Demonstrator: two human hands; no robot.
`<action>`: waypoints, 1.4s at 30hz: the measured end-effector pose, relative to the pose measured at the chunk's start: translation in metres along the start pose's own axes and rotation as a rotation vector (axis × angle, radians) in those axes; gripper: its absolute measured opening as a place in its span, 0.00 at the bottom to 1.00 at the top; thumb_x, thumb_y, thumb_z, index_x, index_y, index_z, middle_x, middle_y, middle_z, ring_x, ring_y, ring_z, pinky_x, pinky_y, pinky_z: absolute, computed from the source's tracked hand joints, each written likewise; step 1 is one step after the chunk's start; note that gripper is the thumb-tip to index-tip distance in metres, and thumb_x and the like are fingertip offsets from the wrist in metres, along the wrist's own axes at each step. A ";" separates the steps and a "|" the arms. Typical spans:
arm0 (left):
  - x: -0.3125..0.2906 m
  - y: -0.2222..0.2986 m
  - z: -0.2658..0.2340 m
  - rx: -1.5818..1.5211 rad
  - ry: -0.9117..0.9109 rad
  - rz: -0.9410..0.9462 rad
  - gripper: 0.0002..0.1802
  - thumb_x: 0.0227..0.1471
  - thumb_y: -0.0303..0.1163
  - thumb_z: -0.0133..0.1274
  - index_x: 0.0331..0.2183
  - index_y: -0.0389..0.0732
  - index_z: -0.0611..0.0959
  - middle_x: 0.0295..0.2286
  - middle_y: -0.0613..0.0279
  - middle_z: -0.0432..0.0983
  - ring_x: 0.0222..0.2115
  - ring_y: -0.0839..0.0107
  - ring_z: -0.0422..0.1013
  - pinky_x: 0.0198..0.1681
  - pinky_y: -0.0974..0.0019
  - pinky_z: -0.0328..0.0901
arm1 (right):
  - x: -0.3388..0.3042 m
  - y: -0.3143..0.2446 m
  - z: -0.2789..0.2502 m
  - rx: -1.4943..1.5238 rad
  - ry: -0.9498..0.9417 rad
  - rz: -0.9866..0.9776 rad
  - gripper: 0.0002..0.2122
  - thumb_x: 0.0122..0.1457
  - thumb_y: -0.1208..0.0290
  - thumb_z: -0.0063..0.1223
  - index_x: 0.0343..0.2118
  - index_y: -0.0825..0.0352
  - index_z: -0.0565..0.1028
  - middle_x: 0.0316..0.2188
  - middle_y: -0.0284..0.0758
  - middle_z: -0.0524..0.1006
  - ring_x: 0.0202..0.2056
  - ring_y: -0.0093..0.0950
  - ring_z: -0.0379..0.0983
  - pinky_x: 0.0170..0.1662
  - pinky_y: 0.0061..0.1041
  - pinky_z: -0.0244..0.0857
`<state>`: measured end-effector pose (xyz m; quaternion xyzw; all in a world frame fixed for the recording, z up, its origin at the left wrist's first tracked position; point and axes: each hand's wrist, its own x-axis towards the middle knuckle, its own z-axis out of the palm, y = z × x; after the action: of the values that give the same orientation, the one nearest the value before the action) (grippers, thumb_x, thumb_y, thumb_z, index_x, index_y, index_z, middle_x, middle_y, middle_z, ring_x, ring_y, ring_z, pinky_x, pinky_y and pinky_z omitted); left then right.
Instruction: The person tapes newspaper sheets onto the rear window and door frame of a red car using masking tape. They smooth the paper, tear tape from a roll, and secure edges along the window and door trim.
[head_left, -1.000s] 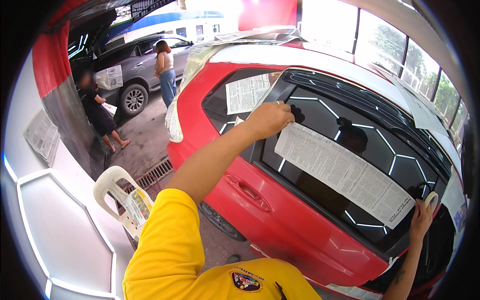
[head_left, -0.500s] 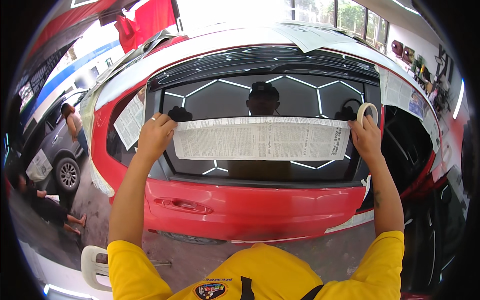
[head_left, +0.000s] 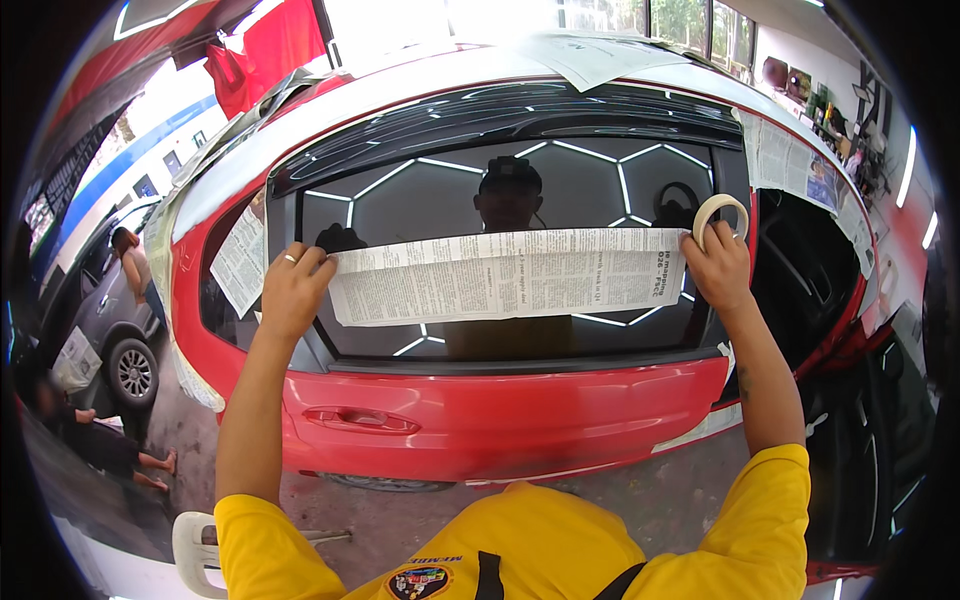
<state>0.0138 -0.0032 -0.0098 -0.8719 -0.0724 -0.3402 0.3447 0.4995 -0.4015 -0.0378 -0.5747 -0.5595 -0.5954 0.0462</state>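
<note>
A long strip of newspaper point(head_left: 510, 280) is stretched level between my hands, in front of the dark side window point(head_left: 420, 200) of a red car. My left hand point(head_left: 295, 285) pinches its upper left corner, a ring on one finger. At the upper right corner my right hand point(head_left: 718, 265) grips the strip, fingers closed. A roll of masking tape point(head_left: 722, 215) hangs round the fingers of that hand. Whether the paper touches the glass I cannot tell. Below the window lies the red door point(head_left: 520, 415) with its handle point(head_left: 360, 420).
More newspaper point(head_left: 238, 255) covers part of the rear glass, and other sheets point(head_left: 795, 160) line the front right. A white plastic chair point(head_left: 195, 550) stands at lower left. Two people are at the left, one by a dark car point(head_left: 120, 320), one sitting low.
My view has shifted slightly, so the car and both hands sit a little further left. The newspaper strip stays held at both ends, its left end now slightly lower.
</note>
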 end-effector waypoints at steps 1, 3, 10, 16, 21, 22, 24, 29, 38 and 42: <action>0.000 -0.001 -0.001 0.005 -0.001 0.011 0.13 0.45 0.25 0.60 0.38 0.41 0.87 0.36 0.65 0.78 0.39 0.62 0.75 0.41 0.59 0.73 | 0.000 0.000 0.001 0.001 0.002 0.008 0.10 0.48 0.71 0.64 0.36 0.63 0.82 0.30 0.34 0.73 0.34 0.34 0.73 0.31 0.33 0.66; 0.001 -0.001 -0.001 0.013 -0.004 0.034 0.14 0.46 0.25 0.59 0.39 0.40 0.86 0.36 0.64 0.78 0.39 0.62 0.75 0.41 0.59 0.73 | -0.001 0.000 0.002 -0.016 -0.019 0.014 0.11 0.49 0.70 0.63 0.37 0.62 0.82 0.32 0.34 0.75 0.36 0.33 0.74 0.31 0.32 0.68; 0.001 0.015 -0.006 0.132 -0.077 -0.003 0.18 0.49 0.26 0.59 0.44 0.36 0.85 0.41 0.59 0.78 0.47 0.57 0.74 0.54 0.53 0.69 | -0.002 -0.012 -0.002 -0.006 -0.150 0.132 0.15 0.51 0.67 0.67 0.42 0.66 0.83 0.37 0.37 0.79 0.40 0.36 0.75 0.35 0.35 0.70; -0.014 0.061 -0.006 0.188 -0.158 -0.297 0.31 0.55 0.43 0.65 0.55 0.35 0.82 0.54 0.52 0.76 0.61 0.50 0.67 0.67 0.39 0.53 | 0.001 -0.068 -0.017 0.078 -0.174 0.499 0.36 0.51 0.43 0.73 0.53 0.71 0.80 0.55 0.49 0.77 0.48 0.46 0.73 0.45 0.42 0.72; -0.011 0.098 0.011 0.156 -0.007 -0.621 0.38 0.55 0.47 0.66 0.62 0.41 0.76 0.65 0.48 0.65 0.69 0.47 0.55 0.67 0.35 0.46 | 0.001 -0.088 -0.015 0.035 -0.201 0.627 0.40 0.53 0.38 0.70 0.57 0.72 0.79 0.64 0.56 0.70 0.52 0.52 0.71 0.51 0.44 0.72; -0.010 0.105 0.016 0.153 0.066 -0.659 0.39 0.54 0.47 0.67 0.63 0.42 0.75 0.66 0.46 0.63 0.70 0.46 0.54 0.68 0.35 0.45 | 0.000 -0.087 -0.014 0.013 -0.199 0.604 0.40 0.54 0.38 0.69 0.57 0.72 0.78 0.66 0.56 0.68 0.51 0.51 0.72 0.50 0.43 0.71; -0.001 0.121 0.020 0.129 0.193 -0.657 0.45 0.51 0.45 0.69 0.67 0.44 0.72 0.70 0.41 0.55 0.72 0.41 0.48 0.69 0.34 0.41 | 0.001 -0.088 -0.016 0.021 -0.207 0.604 0.41 0.54 0.38 0.69 0.58 0.73 0.77 0.67 0.57 0.68 0.50 0.50 0.72 0.49 0.43 0.71; 0.078 0.195 0.033 -0.024 0.329 -0.325 0.46 0.51 0.44 0.66 0.69 0.45 0.69 0.71 0.43 0.57 0.74 0.43 0.48 0.73 0.35 0.28 | -0.001 -0.087 -0.020 0.022 -0.234 0.610 0.41 0.54 0.39 0.70 0.59 0.72 0.76 0.66 0.57 0.68 0.49 0.49 0.72 0.48 0.43 0.71; 0.105 0.204 0.070 -0.150 0.216 -0.170 0.42 0.58 0.45 0.63 0.69 0.43 0.72 0.70 0.61 0.65 0.75 0.53 0.50 0.74 0.37 0.22 | 0.003 -0.093 -0.019 0.081 -0.198 0.694 0.41 0.52 0.40 0.71 0.60 0.69 0.77 0.65 0.56 0.69 0.50 0.50 0.72 0.49 0.45 0.72; 0.108 0.200 0.069 -0.195 0.199 -0.165 0.40 0.59 0.46 0.63 0.68 0.42 0.74 0.70 0.61 0.65 0.75 0.50 0.49 0.75 0.39 0.25 | 0.005 -0.090 -0.021 0.079 -0.197 0.751 0.41 0.51 0.39 0.71 0.61 0.66 0.78 0.65 0.56 0.69 0.51 0.50 0.72 0.49 0.44 0.72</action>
<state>0.2056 -0.1202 -0.0871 -0.8542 -0.0760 -0.4577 0.2348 0.4214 -0.3804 -0.0836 -0.7917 -0.3346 -0.4570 0.2291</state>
